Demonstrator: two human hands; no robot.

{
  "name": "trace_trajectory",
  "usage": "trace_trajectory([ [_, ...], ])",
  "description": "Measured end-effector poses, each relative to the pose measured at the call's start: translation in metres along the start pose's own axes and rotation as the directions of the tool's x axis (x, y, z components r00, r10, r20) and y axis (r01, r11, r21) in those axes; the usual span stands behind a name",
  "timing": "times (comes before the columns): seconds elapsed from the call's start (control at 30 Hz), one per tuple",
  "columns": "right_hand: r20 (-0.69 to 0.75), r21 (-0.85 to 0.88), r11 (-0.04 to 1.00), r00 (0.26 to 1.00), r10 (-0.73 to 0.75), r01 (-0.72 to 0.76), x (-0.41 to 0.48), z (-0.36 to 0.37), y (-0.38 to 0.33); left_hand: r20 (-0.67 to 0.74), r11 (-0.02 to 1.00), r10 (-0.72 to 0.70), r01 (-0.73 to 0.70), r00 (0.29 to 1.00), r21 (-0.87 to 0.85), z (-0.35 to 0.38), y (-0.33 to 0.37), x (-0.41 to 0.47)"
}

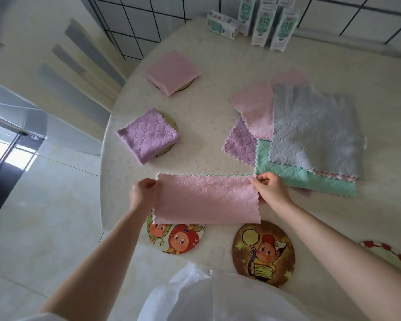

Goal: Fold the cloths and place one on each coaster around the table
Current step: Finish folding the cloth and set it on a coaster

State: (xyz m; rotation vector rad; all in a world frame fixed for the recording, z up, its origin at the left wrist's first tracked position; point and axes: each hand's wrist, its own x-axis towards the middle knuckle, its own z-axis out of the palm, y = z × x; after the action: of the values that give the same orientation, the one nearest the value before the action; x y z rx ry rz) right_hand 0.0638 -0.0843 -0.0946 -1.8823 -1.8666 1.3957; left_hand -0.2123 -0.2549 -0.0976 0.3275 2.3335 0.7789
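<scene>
Left hand (pixel 142 193) and right hand (pixel 270 189) pinch pink cloth (pixel 206 199) ends; its lower edge overlaps strawberry coaster (pixel 178 237); unfolded cloth pile (pixel 310 135) just beside.

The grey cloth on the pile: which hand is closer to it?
Right. The right hand pinches one end of the pink cloth, close to the near corner of the grey cloth; the left hand grips the other end, farther left.

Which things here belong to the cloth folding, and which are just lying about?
In the job: pink cloth held by left hand and right hand, pile of unfolded cloths, folded pink cloth, folded purple cloth, bare coasters.
Lying about: milk cartons, chair.
</scene>
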Motion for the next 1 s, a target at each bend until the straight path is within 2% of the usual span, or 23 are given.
trace_trajectory([
  [0.17, -0.046, -0.056, 0.997, 0.997, -0.055, 0.052, 0.002, 0.005, 0.003, -0.01, 1.0, -0.008, 0.008, 1.0, -0.008, 0.002, -0.001, -0.001],
  [0.37, -0.1, -0.136, 0.99, 0.994, -0.044, 0.03, 0.006, 0.011, 0.002, -0.028, 0.999, -0.014, 0.014, 1.0, 0.034, 0.004, 0.003, 0.002],
  [0.57, -0.078, -0.249, 0.968, 0.995, -0.055, 0.034, 0.009, 0.009, -0.003, -0.081, 0.992, -0.044, 0.053, 0.996, 0.113, 0.004, 0.003, 0.006],
  [0.63, -0.071, -0.309, 0.948, 0.993, -0.1, 0.073, 0.002, 0.005, -0.006, -0.134, 0.982, 0.007, 0.019, 0.991, 0.188, 0.002, 0.002, -0.001],
  [0.67, -0.074, -0.37, 0.921, 0.984, -0.161, 0.123, -0.005, 0.002, -0.007, -0.167, 0.966, 0.08, -0.035, 0.983, 0.256, 0.001, 0.001, -0.007],
  [0.73, -0.072, -0.52, 0.806, 0.926, -0.37, 0.282, -0.021, -0.001, -0.005, -0.164, 0.86, 0.342, -0.238, 0.925, 0.452, 0.004, -0.007, -0.023],
  [0.77, -0.035, -0.575, 0.729, 0.878, -0.477, 0.372, -0.031, -0.001, -0.002, -0.11, 0.779, 0.473, -0.356, 0.874, 0.517, 0.008, -0.011, -0.033],
  [0.83, 0.107, -0.61, 0.589, 0.792, -0.602, 0.53, -0.052, 0.006, 0.006, 0.062, 0.628, 0.652, -0.583, 0.756, 0.515, 0.021, -0.019, -0.057],
  [0.93, 0.299, -0.576, 0.44, 0.679, -0.671, 0.689, -0.078, 0.027, 0.022, 0.352, 0.394, 0.753, -0.809, 0.556, 0.435, 0.046, -0.037, -0.089],
  [1.0, 0.388, -0.567, 0.351, 0.618, -0.684, 0.745, -0.087, 0.04, 0.034, 0.468, 0.288, 0.737, -0.853, 0.488, 0.436, 0.057, -0.048, -0.102],
])
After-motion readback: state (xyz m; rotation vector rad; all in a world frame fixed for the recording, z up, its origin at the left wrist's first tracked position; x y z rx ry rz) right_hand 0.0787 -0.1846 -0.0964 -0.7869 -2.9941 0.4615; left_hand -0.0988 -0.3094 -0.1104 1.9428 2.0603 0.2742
